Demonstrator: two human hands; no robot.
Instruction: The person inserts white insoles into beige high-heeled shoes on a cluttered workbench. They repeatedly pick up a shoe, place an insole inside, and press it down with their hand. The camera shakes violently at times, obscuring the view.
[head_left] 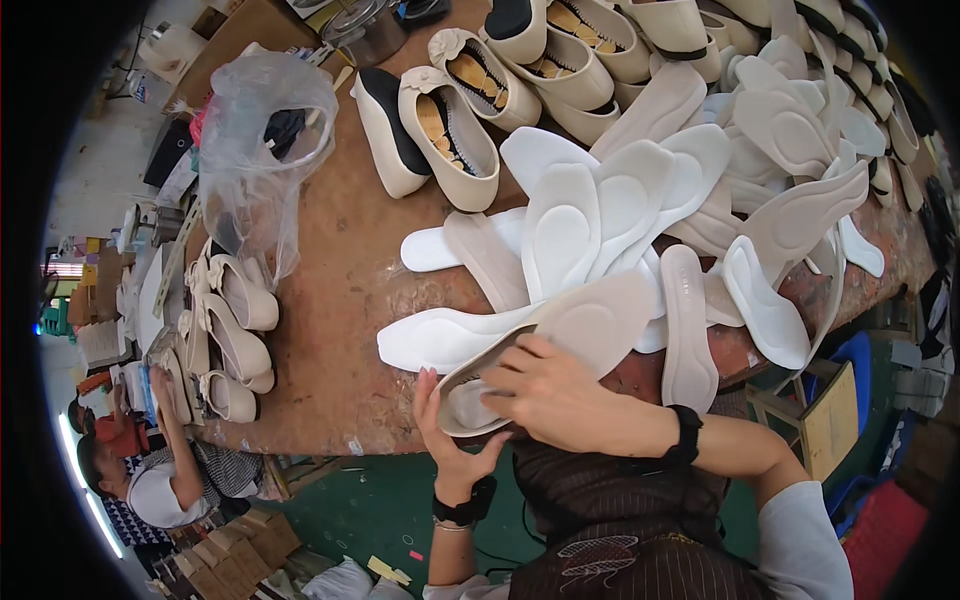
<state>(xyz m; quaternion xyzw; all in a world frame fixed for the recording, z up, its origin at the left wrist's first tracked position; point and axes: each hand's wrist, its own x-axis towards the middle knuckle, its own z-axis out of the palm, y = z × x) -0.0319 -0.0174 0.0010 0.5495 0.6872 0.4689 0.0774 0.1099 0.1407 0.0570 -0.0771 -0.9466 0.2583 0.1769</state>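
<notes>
A cream shoe (470, 419) lies tilted at the table's front edge, its opening facing up. My left hand (455, 450) is closed around one end of it, thumb on the near side and fingers on the far side. Bent fingers of my right hand (545, 390) reach into the opening. Beneath that hand is a beige insole (600, 318), whose broad end sticks out past the shoe to the upper right. My fingers are closed at the insole; its part under the hand is hidden. A white insole (450, 340) lies just beyond the shoe.
A heap of white and beige insoles (565, 230) covers the right half of the table (340, 330). Cream shoes (450, 130) stand behind it, others (235, 340) at the left edge near a clear plastic bag (265, 150). Another person (165, 485) works at far left.
</notes>
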